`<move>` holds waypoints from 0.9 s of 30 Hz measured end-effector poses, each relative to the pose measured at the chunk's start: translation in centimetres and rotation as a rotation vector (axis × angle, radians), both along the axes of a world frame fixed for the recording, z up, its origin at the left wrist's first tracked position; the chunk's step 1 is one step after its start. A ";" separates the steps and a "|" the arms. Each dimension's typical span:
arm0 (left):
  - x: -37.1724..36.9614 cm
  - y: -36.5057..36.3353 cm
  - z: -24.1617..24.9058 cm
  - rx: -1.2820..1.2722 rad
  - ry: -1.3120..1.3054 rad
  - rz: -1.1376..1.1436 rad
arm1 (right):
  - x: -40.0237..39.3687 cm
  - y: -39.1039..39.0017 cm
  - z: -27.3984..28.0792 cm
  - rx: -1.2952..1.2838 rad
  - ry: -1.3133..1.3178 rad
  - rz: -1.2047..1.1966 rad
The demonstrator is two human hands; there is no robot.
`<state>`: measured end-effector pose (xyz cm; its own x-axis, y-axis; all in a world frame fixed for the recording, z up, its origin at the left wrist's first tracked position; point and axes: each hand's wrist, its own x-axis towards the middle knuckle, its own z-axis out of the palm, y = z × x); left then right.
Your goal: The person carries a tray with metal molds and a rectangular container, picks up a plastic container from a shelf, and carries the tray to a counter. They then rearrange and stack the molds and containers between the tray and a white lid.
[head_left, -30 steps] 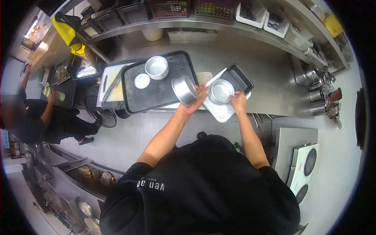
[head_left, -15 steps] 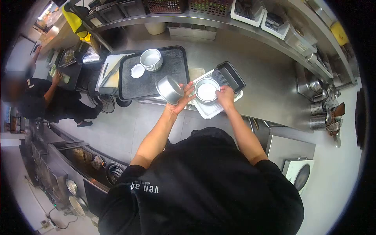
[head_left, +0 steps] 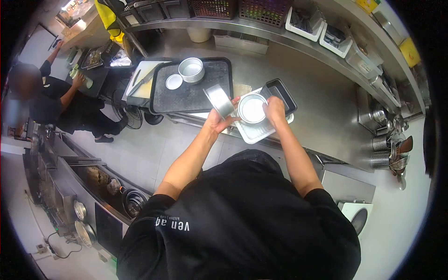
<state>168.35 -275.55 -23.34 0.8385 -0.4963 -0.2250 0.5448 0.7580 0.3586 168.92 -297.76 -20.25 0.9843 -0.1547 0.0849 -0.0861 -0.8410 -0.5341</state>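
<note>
My left hand (head_left: pixel 219 122) holds a round metal cake tin (head_left: pixel 219 101), tipped onto its side, and its fingertips reach close to a second tin. That second round cake tin (head_left: pixel 252 108), seen from above with its pale inside showing, has its right rim pinched by my right hand (head_left: pixel 275 111). Below them lies a white plastic tray (head_left: pixel 255 134) with a black loaf pan (head_left: pixel 284 93) at its far right side. On the dark serving tray (head_left: pixel 161 100) stands a stack of round tins (head_left: pixel 191 71), next to a flat white disc (head_left: pixel 174 82).
A knife (head_left: pixel 142 85) lies on a cutting board (head_left: pixel 148 77) left of the dark tray. Above the steel counter (head_left: pixel 317 109) runs a shelf (head_left: pixel 224 23) with crates and bins. Utensils (head_left: pixel 399 154) hang at the right. Another person (head_left: pixel 60 98) stands at the far left, holding a bottle.
My left hand has turned its tin further onto its side. My right hand stays on the second tin's rim. The whole view has shifted slightly.
</note>
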 end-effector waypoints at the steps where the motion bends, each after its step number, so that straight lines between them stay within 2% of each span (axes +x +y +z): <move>1: 0.0 -0.2 0.7 0.004 0.024 0.009 | 0.4 0.0 0.5 -0.021 -0.014 0.018; 5: 0.7 0.4 2.1 -0.073 -0.102 0.003 | 1.8 -0.7 2.7 -0.059 0.088 0.060; 6: 1.0 0.8 2.8 -0.074 -0.101 0.004 | 2.5 -1.4 3.5 0.163 0.168 0.024; 8: 1.7 1.4 4.4 -0.216 -0.248 0.013 | 4.7 -3.1 5.2 0.444 0.254 0.078; 10: 2.1 2.1 6.1 -0.292 -0.281 0.049 | 5.0 -4.1 9.3 0.576 0.174 0.114; 12: 1.7 3.0 7.4 -0.335 -0.335 0.067 | 5.0 -4.5 12.8 0.607 0.129 0.132; 17: -0.2 4.4 6.9 -0.426 -0.399 0.054 | 3.9 -3.8 14.7 0.669 0.161 0.223; 21: -2.5 5.5 5.5 -0.469 -0.414 0.093 | 1.4 0.4 14.8 0.766 0.232 0.386; 27: -8.5 10.7 4.5 -0.484 -0.493 0.369 | -0.1 11.1 16.7 0.747 0.388 0.719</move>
